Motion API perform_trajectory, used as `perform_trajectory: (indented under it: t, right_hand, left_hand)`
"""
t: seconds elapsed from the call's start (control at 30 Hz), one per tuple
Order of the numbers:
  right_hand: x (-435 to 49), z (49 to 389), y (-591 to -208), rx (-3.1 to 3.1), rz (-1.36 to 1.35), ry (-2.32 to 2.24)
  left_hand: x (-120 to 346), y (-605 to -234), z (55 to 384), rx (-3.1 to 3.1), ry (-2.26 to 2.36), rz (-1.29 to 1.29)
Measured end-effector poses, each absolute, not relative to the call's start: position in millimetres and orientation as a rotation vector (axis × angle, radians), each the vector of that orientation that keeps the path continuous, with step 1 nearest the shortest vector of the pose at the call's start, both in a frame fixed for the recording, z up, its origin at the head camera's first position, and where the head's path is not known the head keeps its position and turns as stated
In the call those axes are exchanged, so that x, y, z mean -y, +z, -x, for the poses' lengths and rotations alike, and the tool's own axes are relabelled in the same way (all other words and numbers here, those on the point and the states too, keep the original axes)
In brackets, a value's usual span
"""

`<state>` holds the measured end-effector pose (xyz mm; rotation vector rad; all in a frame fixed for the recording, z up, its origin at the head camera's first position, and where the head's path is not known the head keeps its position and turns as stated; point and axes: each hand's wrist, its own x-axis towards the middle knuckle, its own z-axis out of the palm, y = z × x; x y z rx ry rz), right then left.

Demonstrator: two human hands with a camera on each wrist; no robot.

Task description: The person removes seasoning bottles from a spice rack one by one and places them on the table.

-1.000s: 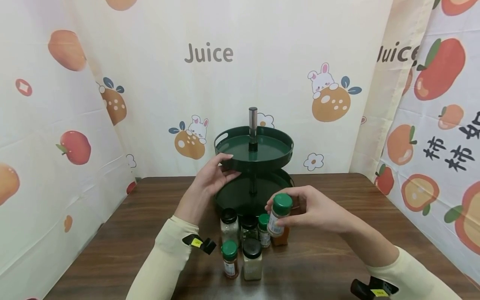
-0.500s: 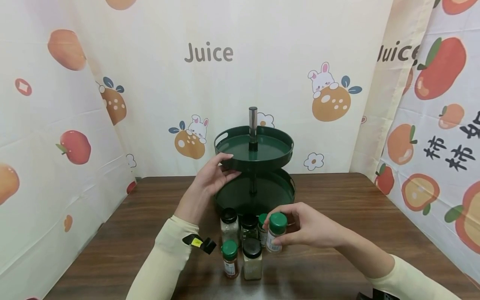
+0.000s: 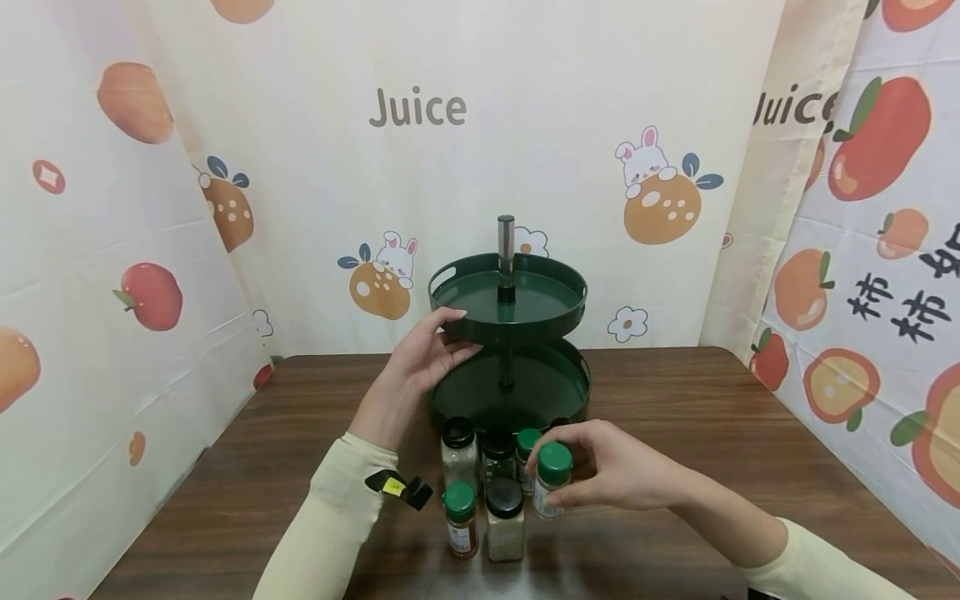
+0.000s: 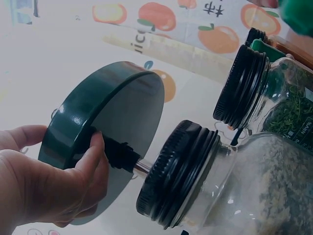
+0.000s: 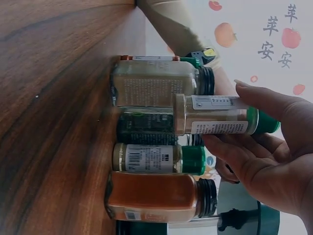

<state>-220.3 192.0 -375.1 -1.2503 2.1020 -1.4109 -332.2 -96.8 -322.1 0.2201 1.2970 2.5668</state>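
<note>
My left hand [image 3: 431, 354] grips the left rim of the upper tier of a dark green two-tier round tray [image 3: 525, 312], thumb at the rim and fingers underneath. Between the thumb and fingers of my right hand [image 3: 618, 467] is a small green-capped spice jar [image 3: 553, 479] with a white label. In the right wrist view this spice jar [image 5: 215, 115] is held off the table, near the other jars. Around it stand a black-lidded jar of pale powder [image 3: 506, 529], a green-capped jar of reddish spice [image 3: 461, 525] and a jar of orange-brown powder [image 5: 151, 196].
Behind these stand a black-lidded jar of greyish contents [image 3: 459, 454], a jar of green herbs [image 3: 498, 458] and another green-capped jar [image 5: 151, 158]. All are on the brown wooden table [image 3: 675, 392], close in front of the tray. Printed curtains [image 3: 300, 167] hang behind and at both sides.
My right hand has come down and nearer to me with the green-capped spice jar, from beside the lower tier to beside the jars. My left hand has stayed on the tray.
</note>
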Motion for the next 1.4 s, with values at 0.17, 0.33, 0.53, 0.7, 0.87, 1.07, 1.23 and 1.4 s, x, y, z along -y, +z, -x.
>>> perform_trajectory:
  t: [0.17, 0.33, 0.53, 0.7, 0.87, 1.07, 1.23, 1.4]
  right_hand:
    - [-190.8, 221.4, -382.5, -2.133, 1.237, -1.37]
    - [-190.5, 222.9, -388.0, -2.185, 1.265, -1.32]
    - [-188.9, 223.1, -393.7, -2.206, 1.272, -1.298]
    - [-187.3, 222.8, -398.7, -2.244, 1.266, -1.263]
    - [-186.5, 222.9, -403.0, -2.277, 1.284, -1.214]
    - [-186.4, 224.2, -404.2, -2.294, 1.292, -1.183]
    - [-185.3, 225.8, -404.2, -2.31, 1.295, -1.157]
    - [-184.6, 226.1, -405.4, -2.34, 1.298, -1.133]
  left_hand:
    - [96.2, -322.7, 332.7, -1.299, 2.567, -0.22]
    - [96.0, -322.8, 332.4, -1.296, 2.568, -0.226]
    - [96.0, -322.7, 332.3, -1.293, 2.569, -0.234]
    - [96.1, -323.8, 332.4, -1.297, 2.566, -0.231]
    - [95.9, -324.5, 332.3, -1.291, 2.565, -0.219]
    - [96.2, -323.4, 332.1, -1.292, 2.57, -0.222]
    - [96.4, -322.4, 331.6, -1.288, 2.581, -0.215]
    - [96.5, -322.1, 332.0, -1.283, 2.585, -0.215]
